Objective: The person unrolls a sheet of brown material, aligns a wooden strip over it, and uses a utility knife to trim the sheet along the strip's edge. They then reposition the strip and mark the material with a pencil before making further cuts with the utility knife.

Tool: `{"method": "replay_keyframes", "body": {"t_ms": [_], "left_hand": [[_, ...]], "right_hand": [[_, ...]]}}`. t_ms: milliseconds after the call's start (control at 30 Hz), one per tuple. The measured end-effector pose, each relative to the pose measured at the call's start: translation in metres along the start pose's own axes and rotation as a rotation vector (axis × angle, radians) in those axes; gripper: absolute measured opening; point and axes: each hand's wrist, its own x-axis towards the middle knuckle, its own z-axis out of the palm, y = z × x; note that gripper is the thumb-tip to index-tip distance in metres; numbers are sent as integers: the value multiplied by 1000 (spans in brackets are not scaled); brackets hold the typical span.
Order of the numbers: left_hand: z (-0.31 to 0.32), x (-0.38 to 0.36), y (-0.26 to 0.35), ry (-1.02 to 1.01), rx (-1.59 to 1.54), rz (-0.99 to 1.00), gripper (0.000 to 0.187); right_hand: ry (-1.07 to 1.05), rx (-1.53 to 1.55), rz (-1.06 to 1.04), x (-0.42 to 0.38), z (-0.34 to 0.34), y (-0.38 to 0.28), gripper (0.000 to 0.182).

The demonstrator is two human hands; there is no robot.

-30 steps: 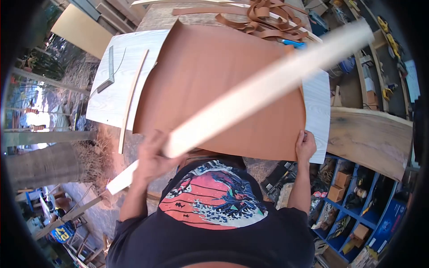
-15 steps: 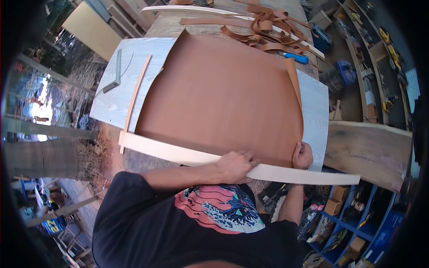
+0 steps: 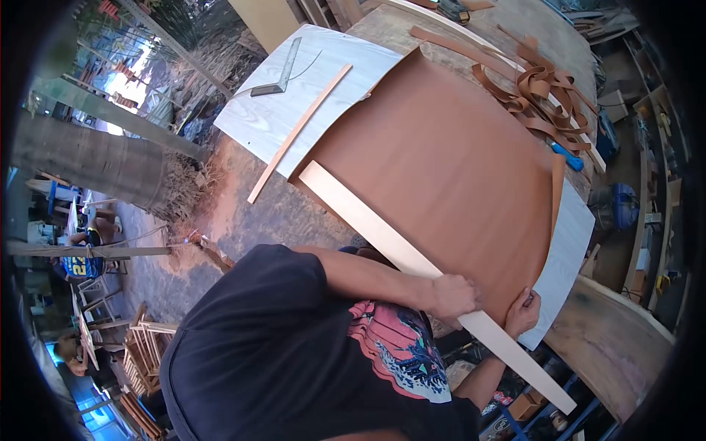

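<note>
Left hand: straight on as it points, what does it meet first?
The right hand, at a corner of the brown sheet, looks first in line from the left hand; depth is unclear, so it may brush the sheet sooner.

My left hand [image 3: 453, 296], its fingers curled, sat right of centre in the frame, forearm stretched across my torso. My right hand [image 3: 523, 313] was close beside it, slightly lower, fingers bent, forearm angling up from the lower right.
</note>
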Motion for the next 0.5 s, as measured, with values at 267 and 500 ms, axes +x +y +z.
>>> {"method": "replay_keyframes", "body": {"t_ms": [267, 500], "left_hand": [[-17, -34, -69, 94, 36, -37, 68], [-23, -44, -81, 80, -21, -44, 65]], "right_hand": [[-1, -3, 9, 1, -1, 1, 33], [-3, -151, -119, 6, 7, 34, 35]]}}
